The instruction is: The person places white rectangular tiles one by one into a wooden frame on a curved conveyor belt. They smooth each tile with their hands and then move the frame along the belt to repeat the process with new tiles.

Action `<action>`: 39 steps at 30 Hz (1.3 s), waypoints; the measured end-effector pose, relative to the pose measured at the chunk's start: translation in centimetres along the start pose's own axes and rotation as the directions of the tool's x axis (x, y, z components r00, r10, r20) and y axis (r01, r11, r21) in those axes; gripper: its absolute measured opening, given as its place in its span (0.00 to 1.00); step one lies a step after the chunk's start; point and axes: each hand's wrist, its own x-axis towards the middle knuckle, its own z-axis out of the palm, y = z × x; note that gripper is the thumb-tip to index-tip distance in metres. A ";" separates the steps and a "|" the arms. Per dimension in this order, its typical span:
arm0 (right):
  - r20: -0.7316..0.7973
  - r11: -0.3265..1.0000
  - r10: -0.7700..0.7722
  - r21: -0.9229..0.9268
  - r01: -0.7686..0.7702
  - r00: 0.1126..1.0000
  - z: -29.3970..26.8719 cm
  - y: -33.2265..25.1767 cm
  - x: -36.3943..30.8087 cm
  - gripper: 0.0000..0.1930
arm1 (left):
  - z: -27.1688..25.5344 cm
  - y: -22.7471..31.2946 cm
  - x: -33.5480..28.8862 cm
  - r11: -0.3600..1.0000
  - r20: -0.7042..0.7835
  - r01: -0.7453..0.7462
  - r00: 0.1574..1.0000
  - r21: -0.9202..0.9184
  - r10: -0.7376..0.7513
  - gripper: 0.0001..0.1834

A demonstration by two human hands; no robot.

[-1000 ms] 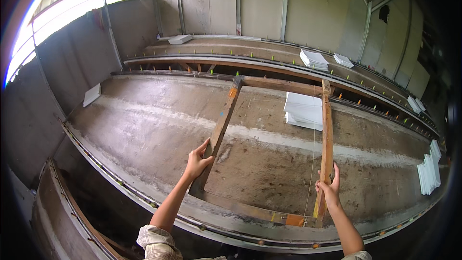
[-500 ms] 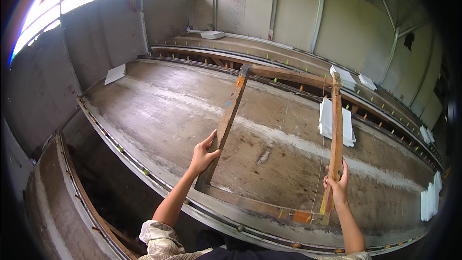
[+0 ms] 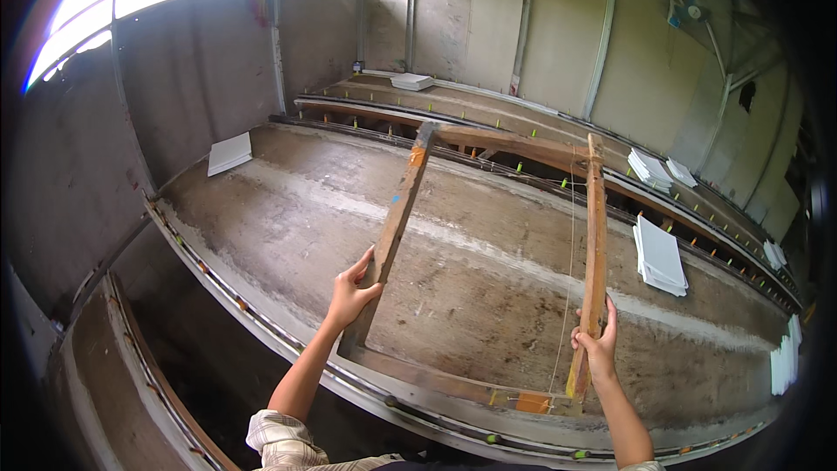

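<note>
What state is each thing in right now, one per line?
Wooden frame, held in both hands
Left hand, gripping the frame's left side
Right hand, gripping its right side
String, looks stretched tight
White stack right of frame, unevenly layered
Right wall fan, unclear whether running

The only view is taken from the head of the person, by the left one of two fisheye cameras. It faces forward and steeply down, over the left forearm point(image 3: 307, 371) and the right forearm point(image 3: 623, 419), which enter from the lower edge. The left hand point(image 3: 356, 295) and the right hand point(image 3: 598, 345) are near to the lens; the long table point(image 3: 288, 227) spreads beyond them, and the back wall point(image 3: 558, 44) is far. The field is very wide (straight edges become curved, and the corners are dark).
</note>
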 end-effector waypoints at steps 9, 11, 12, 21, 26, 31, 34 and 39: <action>-0.009 0.998 -0.056 0.000 0.056 0.998 6.3 1.0 1.4 0.43 | -5.8 -0.7 3.0 0.999 0.000 -0.041 0.999 0.011 0.041 0.40; -0.017 0.998 -0.050 0.033 0.050 0.999 7.9 2.1 1.3 0.43 | -7.3 -1.3 3.7 0.995 0.001 -0.076 0.997 0.061 0.076 0.40; -0.017 0.998 -0.049 0.036 0.049 0.999 8.7 1.6 1.6 0.43 | -8.2 -0.5 4.3 1.000 0.024 -0.022 0.999 0.019 0.021 0.40; -0.048 0.999 -0.025 0.032 0.027 0.999 20.0 1.6 0.8 0.43 | -18.6 -4.5 7.7 0.982 0.054 -0.154 0.987 0.107 0.149 0.40; -0.083 1.000 0.002 0.007 -0.002 0.997 30.4 2.3 -0.2 0.43 | -28.2 -6.8 10.1 0.993 0.067 -0.097 0.994 0.073 0.092 0.40; -0.052 0.999 -0.015 -0.047 0.012 0.999 38.5 0.0 0.6 0.43 | -35.0 -7.6 12.7 0.998 0.029 -0.064 0.998 -0.003 0.064 0.40; -0.057 0.998 -0.045 -0.056 0.042 0.997 41.8 0.4 1.5 0.43 | -37.5 -9.9 13.4 0.995 -0.025 -0.101 0.995 -0.023 0.100 0.40; -0.034 0.992 -0.087 -0.096 0.084 0.996 44.7 1.8 3.4 0.44 | -40.5 -10.3 15.1 0.995 -0.030 -0.098 0.995 0.015 0.098 0.39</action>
